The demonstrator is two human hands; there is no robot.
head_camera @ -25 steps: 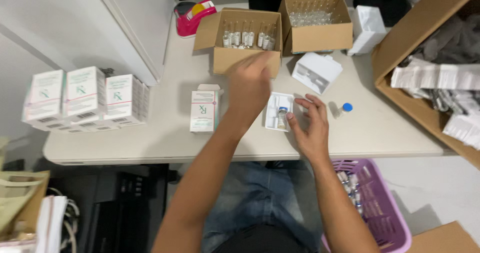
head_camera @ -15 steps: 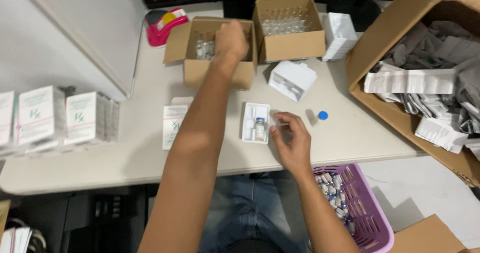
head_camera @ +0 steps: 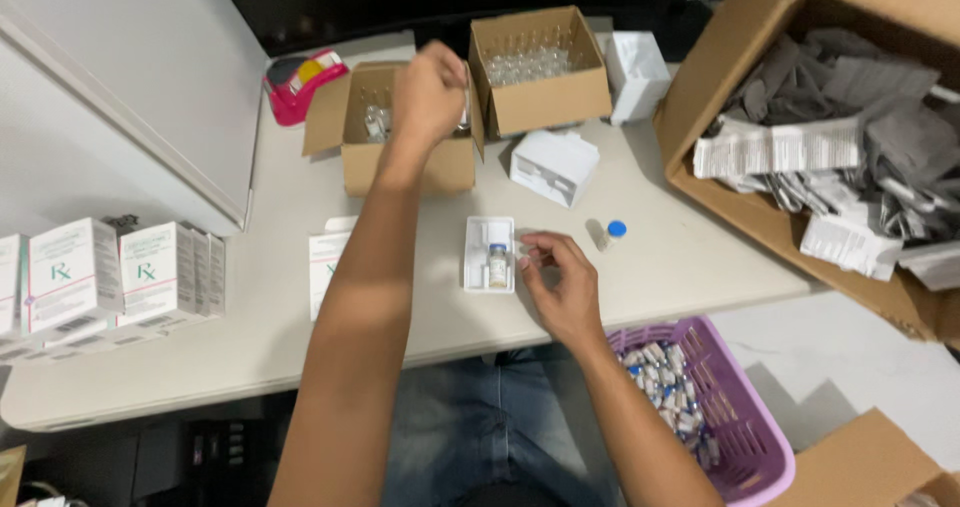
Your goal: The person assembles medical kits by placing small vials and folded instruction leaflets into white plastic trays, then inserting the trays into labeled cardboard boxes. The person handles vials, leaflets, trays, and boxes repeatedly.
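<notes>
White tray (vial inside) beside right hand

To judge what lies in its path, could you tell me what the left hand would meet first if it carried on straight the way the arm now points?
Probably the open cardboard box of small vials: the left hand is already over its opening. Height above the box is unclear.
</notes>
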